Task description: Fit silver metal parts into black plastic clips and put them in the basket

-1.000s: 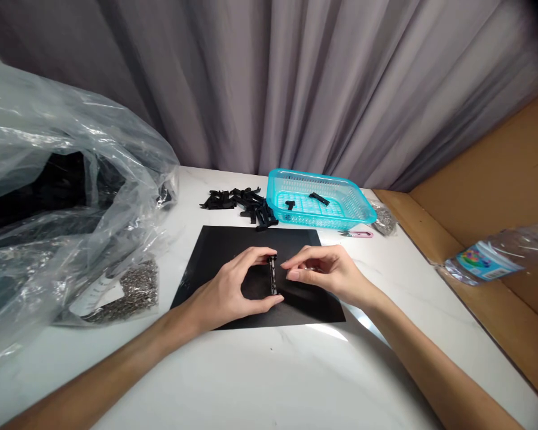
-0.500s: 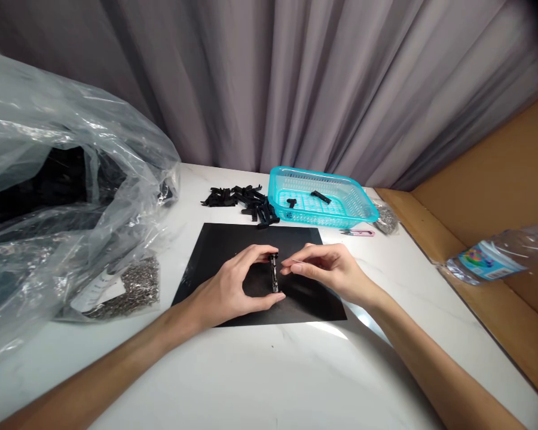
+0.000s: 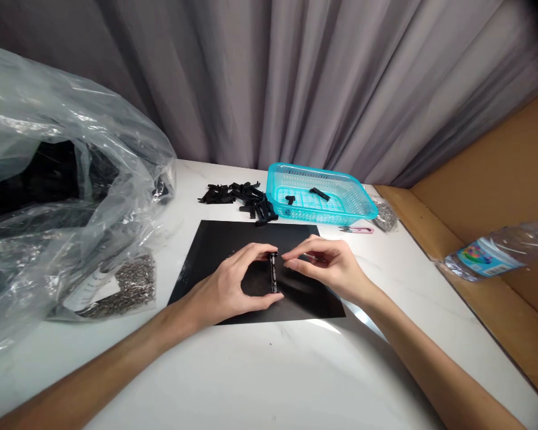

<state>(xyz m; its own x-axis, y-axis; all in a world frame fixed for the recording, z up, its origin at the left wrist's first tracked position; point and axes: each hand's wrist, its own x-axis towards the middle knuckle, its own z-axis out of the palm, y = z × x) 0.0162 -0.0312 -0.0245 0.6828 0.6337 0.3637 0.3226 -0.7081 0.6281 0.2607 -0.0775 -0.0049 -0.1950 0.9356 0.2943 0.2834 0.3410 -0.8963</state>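
Note:
Between the thumb and fingers of my left hand [image 3: 226,280] a narrow black plastic part [image 3: 273,273] is gripped by its two ends. Its side toward the right shows small recesses and paler spots. My right hand [image 3: 329,261] hovers just right of the part, thumb and forefinger drawn together in a pinch. Whatever lies between those fingertips is too small to make out. Both hands are above a black mat [image 3: 215,239] on the white table.
Behind the mat lie a pile of black plastic parts [image 3: 251,200] and a turquoise basket [image 3: 323,218] holding two black pieces. Pink-handled snips [image 3: 358,230] lie by it. At left are a bag of small metal pieces [image 3: 134,286] and a large plastic bag [image 3: 116,113]; a bottle [image 3: 488,257] is at right.
The camera view has shifted slightly. My right fingers have turned a little beside the part and stay pinched. My left hand keeps its hold, almost unmoved.

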